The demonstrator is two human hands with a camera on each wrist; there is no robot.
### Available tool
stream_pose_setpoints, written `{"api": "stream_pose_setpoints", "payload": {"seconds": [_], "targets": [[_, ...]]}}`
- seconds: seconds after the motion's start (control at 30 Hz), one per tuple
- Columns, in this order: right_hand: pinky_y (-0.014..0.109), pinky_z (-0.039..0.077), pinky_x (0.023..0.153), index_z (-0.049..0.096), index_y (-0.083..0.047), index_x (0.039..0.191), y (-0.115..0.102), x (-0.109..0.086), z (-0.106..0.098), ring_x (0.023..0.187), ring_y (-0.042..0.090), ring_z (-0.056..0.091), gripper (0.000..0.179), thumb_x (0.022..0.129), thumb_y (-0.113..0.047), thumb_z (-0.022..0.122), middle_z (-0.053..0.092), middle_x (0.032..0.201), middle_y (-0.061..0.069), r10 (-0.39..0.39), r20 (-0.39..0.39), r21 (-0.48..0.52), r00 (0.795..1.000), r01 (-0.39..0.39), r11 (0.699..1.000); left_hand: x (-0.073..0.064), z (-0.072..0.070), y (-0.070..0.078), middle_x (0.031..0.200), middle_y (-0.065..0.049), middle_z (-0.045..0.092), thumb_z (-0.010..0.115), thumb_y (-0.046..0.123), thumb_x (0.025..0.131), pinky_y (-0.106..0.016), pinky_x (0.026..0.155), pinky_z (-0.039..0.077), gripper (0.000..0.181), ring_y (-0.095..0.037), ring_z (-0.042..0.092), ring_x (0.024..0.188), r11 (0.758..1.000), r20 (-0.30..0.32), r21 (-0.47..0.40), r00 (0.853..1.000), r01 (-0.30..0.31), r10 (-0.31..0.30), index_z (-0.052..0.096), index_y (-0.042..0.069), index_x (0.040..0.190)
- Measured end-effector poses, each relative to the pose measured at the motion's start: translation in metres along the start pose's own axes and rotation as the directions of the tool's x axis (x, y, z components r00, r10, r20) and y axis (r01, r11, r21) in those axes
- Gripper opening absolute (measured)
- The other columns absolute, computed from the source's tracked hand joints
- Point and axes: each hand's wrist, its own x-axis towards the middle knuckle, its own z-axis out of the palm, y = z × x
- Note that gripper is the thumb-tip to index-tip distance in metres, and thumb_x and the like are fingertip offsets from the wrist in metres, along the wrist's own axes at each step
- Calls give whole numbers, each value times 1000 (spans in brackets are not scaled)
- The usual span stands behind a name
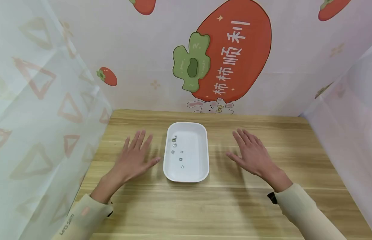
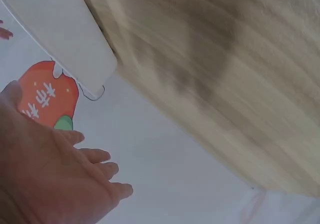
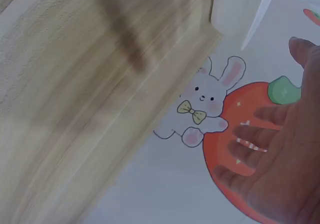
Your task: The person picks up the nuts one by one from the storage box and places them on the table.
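A white rectangular tray (image 1: 195, 173) with rounded corners stands on the wooden table, between my two hands. Several small metal nuts (image 1: 180, 159) lie scattered in its left half. My left hand (image 1: 134, 160) hovers just left of the tray, palm down, fingers spread and holding nothing. To the right of the tray my right hand (image 1: 252, 154) is held over the table with its fingers extended, also holding nothing. Both wrist views show the palms bare, the left palm (image 2: 55, 169) and the right palm (image 3: 285, 159), with the tray's side wall (image 2: 75, 34) near the left one.
The wood-grain table (image 1: 173, 210) reaches back to a white cloth wall (image 1: 137, 93) printed with persimmons and a rabbit. Similar cloth hangs at the left side (image 1: 47, 110) and the right side (image 1: 348, 100).
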Motion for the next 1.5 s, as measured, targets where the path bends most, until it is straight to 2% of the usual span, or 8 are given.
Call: {"api": "stream_pose_setpoints", "payload": {"seconds": [0.23,0.47,0.63,0.77,1.03,1.17,1.33,1.5], "targets": [[65,47,106,60,0,145,-23,7,-7,130,40,59,64,99,-44,72,64,142,19,-100,-94,55,991,105,993,-1,16,19,177,-21,7,58,67,100,-63,130,8,104,-38,5,164,987,-5,-155,999,-44,44,16,2,169],[52,54,95,74,-2,125,-53,22,-8,115,31,67,44,94,-33,81,73,122,12,-257,-151,51,954,267,962,-6,35,32,176,-23,11,63,66,96,-63,130,14,109,-39,9,163,985,-41,-150,996,-85,80,17,0,168],[46,56,92,77,-6,120,-72,31,-6,105,25,71,39,91,-31,85,76,112,7,-313,-120,63,942,322,945,-9,43,39,177,-21,9,64,69,94,-62,130,14,112,-37,9,164,982,-42,-164,995,-95,90,14,2,169],[43,57,89,79,-8,119,-86,39,3,95,21,70,38,90,-33,85,76,107,4,-347,-59,61,936,351,935,-9,49,43,177,-19,9,63,73,92,-61,130,14,116,-37,9,164,982,-30,-165,996,-93,89,10,6,171],[42,57,89,80,-10,121,-103,52,25,96,18,69,41,91,-38,84,77,111,3,-358,72,102,931,350,931,-9,56,49,177,-18,8,63,77,90,-60,131,15,120,-34,7,165,987,-6,-139,997,-77,77,10,6,171],[42,57,89,80,-11,119,-108,55,33,98,19,71,39,91,-38,84,78,111,3,-368,79,86,927,361,929,-8,58,49,177,-18,9,62,78,90,-61,130,15,120,-33,6,165,990,-10,-112,996,-86,86,12,6,170],[38,55,81,81,-12,116,-113,58,39,95,18,71,36,92,-38,84,79,108,2,-398,75,37,914,396,917,-7,58,49,178,-17,9,62,79,89,-62,130,14,120,-33,7,165,991,-19,-92,996,-92,91,14,5,170],[35,52,75,82,-13,115,-120,63,44,90,16,69,34,91,-38,84,79,105,2,-398,104,21,911,398,917,-6,60,48,178,-14,5,60,81,88,-62,130,15,122,-33,7,165,993,-24,-67,995,-98,97,13,5,170]]}}
